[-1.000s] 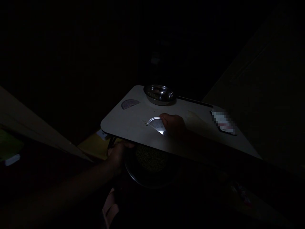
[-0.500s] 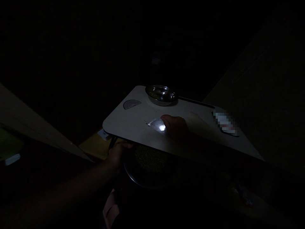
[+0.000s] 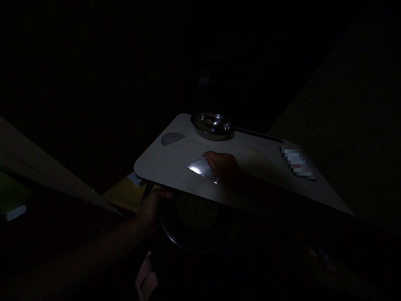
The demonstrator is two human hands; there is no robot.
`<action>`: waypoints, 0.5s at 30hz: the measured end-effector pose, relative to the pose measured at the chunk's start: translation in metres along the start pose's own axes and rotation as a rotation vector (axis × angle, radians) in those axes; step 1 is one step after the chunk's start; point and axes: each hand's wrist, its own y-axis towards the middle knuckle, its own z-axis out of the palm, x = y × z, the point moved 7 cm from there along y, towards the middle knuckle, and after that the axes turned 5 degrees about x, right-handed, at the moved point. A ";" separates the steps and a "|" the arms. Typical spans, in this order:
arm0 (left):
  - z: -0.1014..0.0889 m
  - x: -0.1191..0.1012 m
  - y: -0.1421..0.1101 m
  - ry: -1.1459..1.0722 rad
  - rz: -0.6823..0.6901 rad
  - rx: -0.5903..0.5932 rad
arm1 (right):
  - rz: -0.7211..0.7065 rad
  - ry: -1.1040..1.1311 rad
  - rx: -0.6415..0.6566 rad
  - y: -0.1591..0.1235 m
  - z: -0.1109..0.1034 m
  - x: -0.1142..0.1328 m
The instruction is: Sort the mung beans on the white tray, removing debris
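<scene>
My right hand is closed on a clear half-round protractor, which lies against the white tabletop and catches a bright glint. Below the table's near edge, my left hand grips the left rim of a wide metal bowl. Small green grains, like mung beans, fill its middle. The table edge hides the bowl's far side. A second, shiny steel bowl stands at the back of the tabletop, with some grains inside.
A half-circle protractor figure shows on the tabletop's left; I cannot tell if it is printed. A blurred-out item lies at the right. A pale ledge slants along the left. The surroundings are very dark.
My right hand has moved slightly left with the protractor, which is now turned differently. Specks that lay at its left tip no longer show clearly. My left hand and its bowl have barely shifted.
</scene>
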 end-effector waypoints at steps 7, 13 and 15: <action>0.004 -0.001 -0.006 -0.005 -0.093 -0.031 | -0.131 0.093 0.175 -0.017 0.006 0.036; 0.004 -0.001 -0.008 0.000 -0.076 -0.072 | -0.003 0.263 0.092 -0.033 -0.010 0.007; 0.001 -0.004 -0.010 0.046 -0.023 -0.147 | 0.085 0.272 -0.014 -0.038 -0.021 -0.025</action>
